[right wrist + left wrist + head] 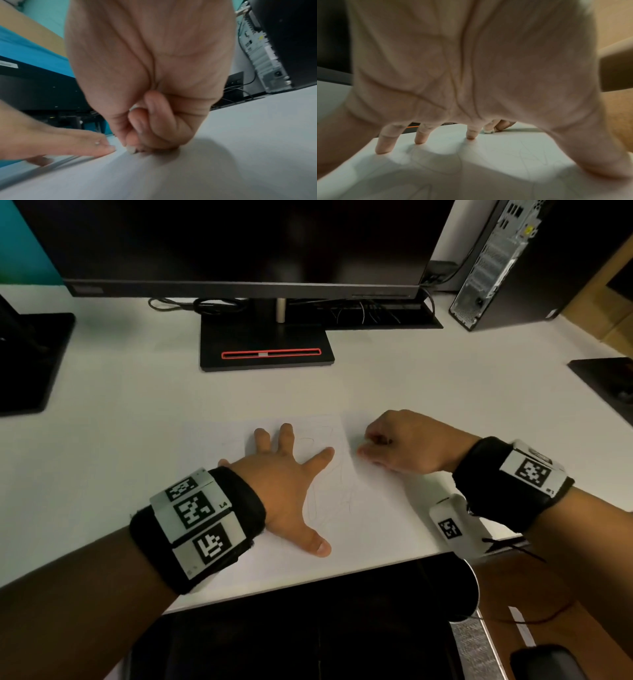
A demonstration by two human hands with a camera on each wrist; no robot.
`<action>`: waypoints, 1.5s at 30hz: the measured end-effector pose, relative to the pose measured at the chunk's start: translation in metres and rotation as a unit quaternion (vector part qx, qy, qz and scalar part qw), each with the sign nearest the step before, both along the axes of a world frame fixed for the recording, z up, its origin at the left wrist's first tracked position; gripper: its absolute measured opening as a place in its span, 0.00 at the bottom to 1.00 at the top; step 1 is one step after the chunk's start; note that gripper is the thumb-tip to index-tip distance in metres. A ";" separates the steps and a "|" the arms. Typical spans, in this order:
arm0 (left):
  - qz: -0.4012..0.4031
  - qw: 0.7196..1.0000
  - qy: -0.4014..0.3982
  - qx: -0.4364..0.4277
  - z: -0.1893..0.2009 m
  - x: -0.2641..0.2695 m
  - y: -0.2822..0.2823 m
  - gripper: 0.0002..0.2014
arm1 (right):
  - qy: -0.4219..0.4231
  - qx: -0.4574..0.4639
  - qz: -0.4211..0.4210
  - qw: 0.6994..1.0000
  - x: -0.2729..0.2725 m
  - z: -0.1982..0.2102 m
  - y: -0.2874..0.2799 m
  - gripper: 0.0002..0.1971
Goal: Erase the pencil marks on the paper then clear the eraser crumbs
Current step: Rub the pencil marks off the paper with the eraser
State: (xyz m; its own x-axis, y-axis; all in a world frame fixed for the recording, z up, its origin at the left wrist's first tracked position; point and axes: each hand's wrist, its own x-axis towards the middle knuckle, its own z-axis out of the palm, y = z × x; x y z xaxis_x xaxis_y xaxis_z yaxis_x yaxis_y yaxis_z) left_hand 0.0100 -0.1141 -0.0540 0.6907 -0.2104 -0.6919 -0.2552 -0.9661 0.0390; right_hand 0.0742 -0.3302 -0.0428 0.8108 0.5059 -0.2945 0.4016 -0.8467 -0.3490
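The left hand [281,474] lies flat with fingers spread on the paper [359,501]. The right hand [404,443], fingers curled, pinches a white eraser [488,131] at the paper's right edge on the surface [137,392].

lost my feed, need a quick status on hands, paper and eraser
Left hand flat, fingers spread, pinning the paper. Right hand pinching the white eraser at the paper's right edge. Faint pencil marks not yet erased. Nothing in the way.

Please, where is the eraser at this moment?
The eraser is pinched in the right hand, at the right edge of the paper, beside the left hand.
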 end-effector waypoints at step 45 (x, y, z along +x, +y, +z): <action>0.008 1.000 0.000 0.006 0.010 -0.004 -0.003 0.71 | 0.036 0.001 -0.017 0.999 0.005 0.001 0.029 0.21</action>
State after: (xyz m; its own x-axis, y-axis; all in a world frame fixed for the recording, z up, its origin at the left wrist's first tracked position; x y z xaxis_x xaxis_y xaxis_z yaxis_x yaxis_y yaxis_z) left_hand 0.0057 -0.1166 -0.0445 0.6937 -0.1909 -0.6946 -0.2402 -0.9703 0.0268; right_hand 0.0793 -0.3017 -0.0421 0.8039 0.4792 -0.3524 0.3465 -0.8588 -0.3773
